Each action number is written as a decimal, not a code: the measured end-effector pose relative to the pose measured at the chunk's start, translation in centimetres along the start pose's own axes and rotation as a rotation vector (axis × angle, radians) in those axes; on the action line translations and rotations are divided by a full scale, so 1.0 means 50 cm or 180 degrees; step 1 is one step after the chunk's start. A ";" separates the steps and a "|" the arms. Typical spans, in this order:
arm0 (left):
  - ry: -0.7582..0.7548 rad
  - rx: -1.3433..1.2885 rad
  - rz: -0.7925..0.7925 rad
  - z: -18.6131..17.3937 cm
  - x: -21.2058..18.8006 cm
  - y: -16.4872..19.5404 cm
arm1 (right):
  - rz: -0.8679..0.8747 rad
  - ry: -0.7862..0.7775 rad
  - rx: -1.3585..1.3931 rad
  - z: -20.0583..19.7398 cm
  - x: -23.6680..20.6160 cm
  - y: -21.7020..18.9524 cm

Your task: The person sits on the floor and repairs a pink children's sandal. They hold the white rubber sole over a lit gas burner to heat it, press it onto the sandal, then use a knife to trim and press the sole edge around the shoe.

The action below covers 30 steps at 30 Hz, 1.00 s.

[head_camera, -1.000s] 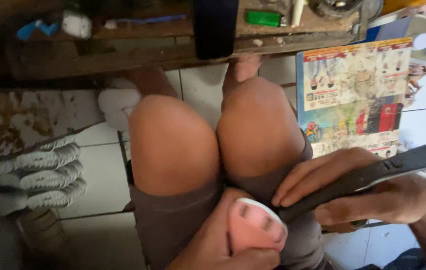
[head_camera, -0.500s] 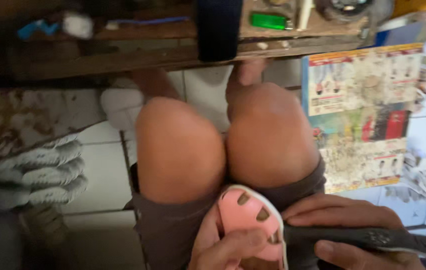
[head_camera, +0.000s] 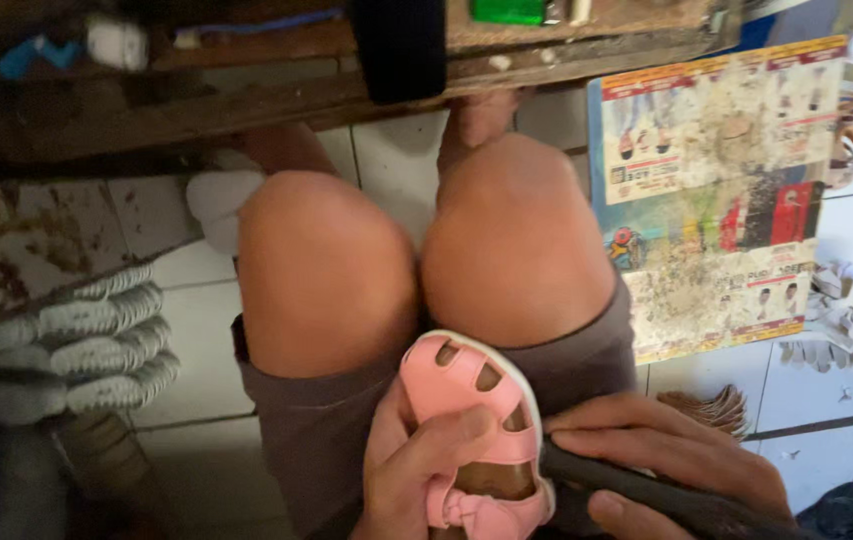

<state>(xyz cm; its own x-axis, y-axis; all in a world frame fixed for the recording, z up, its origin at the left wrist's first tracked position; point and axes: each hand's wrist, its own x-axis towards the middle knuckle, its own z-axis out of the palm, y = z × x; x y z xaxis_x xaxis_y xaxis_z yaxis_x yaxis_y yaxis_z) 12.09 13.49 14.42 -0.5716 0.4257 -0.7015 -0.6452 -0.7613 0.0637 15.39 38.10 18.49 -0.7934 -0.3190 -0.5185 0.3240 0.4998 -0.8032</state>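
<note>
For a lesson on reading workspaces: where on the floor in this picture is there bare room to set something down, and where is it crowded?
Bare white floor tiles lie between the stacked grey shoe soles and the left knee, and more at lower right below the printed paper sheet. The lap is crowded: left hand holds a pink sandal, right hand a dark tool.

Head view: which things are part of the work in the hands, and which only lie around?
In hand:
- pink sandal, held by left hand
- dark tool, under right hand

Lying about:
- printed paper on floor
- stacked pale soles
- green thing on wooden bench
</note>
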 end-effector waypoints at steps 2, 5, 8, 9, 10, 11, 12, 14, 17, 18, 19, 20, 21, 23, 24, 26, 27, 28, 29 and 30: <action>-0.0028 0.0197 0.0117 0.003 0.003 0.004 | 0.0060 -0.0275 0.0411 -0.017 0.001 0.017; -0.0222 0.0108 0.0234 0.004 0.001 0.005 | 0.0021 -0.0567 0.1368 -0.030 -0.006 0.042; -0.0327 -0.0200 0.0244 0.005 -0.007 -0.001 | -0.0041 -0.0446 0.1440 -0.007 -0.023 0.058; -0.0470 -0.0536 0.0249 0.006 -0.011 -0.004 | -0.0017 -0.0351 0.1373 0.005 -0.035 0.058; -0.0635 -0.0865 0.0243 0.007 -0.014 -0.007 | 0.0000 -0.0228 0.1294 0.015 -0.045 0.058; -0.0464 -0.0545 0.0260 0.007 -0.016 -0.009 | 0.0067 -0.0037 0.1104 0.027 -0.055 0.057; -0.0302 -0.0225 0.0307 0.008 -0.016 -0.011 | 0.0113 0.0138 0.0905 0.039 -0.063 0.054; -0.0223 -0.0286 0.0364 0.012 -0.017 -0.015 | 0.0079 0.0356 0.0587 0.055 -0.065 0.049; -0.0282 -0.0705 0.0356 0.020 -0.010 -0.016 | -0.0032 0.0538 0.0247 0.064 -0.051 0.024; -0.0119 -0.0360 0.0448 0.022 -0.006 -0.015 | -0.0055 0.0527 0.0181 0.061 -0.039 0.015; 0.0057 -0.0017 0.0532 0.023 -0.007 -0.014 | -0.0068 0.0511 0.0119 0.058 -0.027 0.002; 0.0054 -0.0062 0.0505 0.024 -0.007 -0.011 | -0.0143 0.0501 0.0097 0.054 -0.014 -0.010; 0.0049 -0.0107 0.0461 0.023 -0.011 -0.009 | -0.0204 0.0500 0.0074 0.045 -0.003 -0.022; 0.0002 -0.0115 0.0411 0.021 -0.019 -0.005 | -0.0280 0.0264 -0.0059 0.025 0.016 -0.038; -0.0057 -0.0071 0.0426 0.019 -0.022 -0.003 | -0.0321 0.0035 -0.0176 0.013 0.026 -0.039; -0.0209 -0.0051 0.0478 0.014 -0.026 -0.001 | -0.0235 -0.0134 -0.0097 0.009 0.030 -0.039; -0.0295 -0.0089 0.0523 0.013 -0.026 -0.002 | -0.0106 -0.0087 0.0092 0.011 0.030 -0.036; -0.0387 -0.0119 0.0586 0.012 -0.026 -0.002 | 0.0000 -0.0042 0.0280 0.013 0.029 -0.031; -0.0282 -0.0119 0.0590 0.012 -0.025 -0.001 | 0.0106 0.0084 0.0221 0.017 0.028 -0.026; -0.0174 -0.0126 0.0586 0.013 -0.022 -0.001 | 0.0221 0.0210 0.0161 0.022 0.026 -0.023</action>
<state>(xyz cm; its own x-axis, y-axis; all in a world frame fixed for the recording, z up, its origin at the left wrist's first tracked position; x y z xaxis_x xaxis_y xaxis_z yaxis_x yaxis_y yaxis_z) 12.41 13.36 15.67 -0.7055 0.3027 -0.6408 -0.5074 -0.8470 0.1586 14.56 36.26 18.41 -0.7998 -0.2303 -0.5543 0.4036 0.4772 -0.7807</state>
